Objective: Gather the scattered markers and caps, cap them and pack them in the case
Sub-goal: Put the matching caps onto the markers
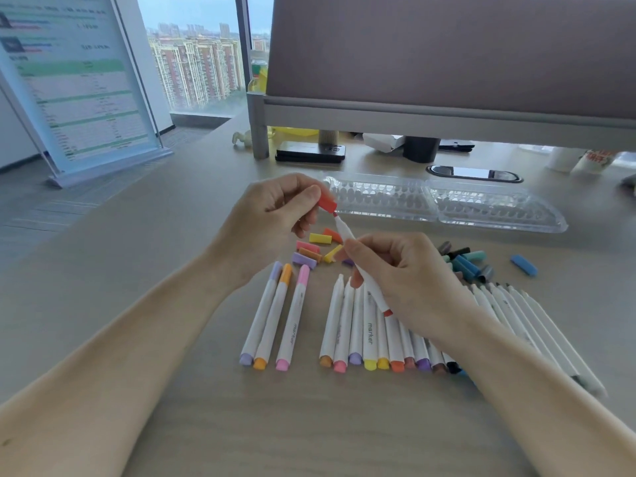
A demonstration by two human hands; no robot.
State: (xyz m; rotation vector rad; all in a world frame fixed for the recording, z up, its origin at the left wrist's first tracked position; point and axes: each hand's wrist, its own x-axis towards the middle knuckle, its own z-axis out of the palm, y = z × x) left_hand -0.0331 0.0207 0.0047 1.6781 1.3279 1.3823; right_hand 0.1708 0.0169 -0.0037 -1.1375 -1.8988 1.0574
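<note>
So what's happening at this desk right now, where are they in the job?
A person is capping markers. The left hand holds a red cap just above the tip of a red marker gripped in the right hand; the cap is not on yet. Three capped markers lie apart to the left, a row of uncapped markers lies below the right hand, and loose caps sit between. The clear case lies open behind, with nothing packed in it.

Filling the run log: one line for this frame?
step: capping | left hand: red cap | right hand: red marker | three capped markers aside | case: open
</note>
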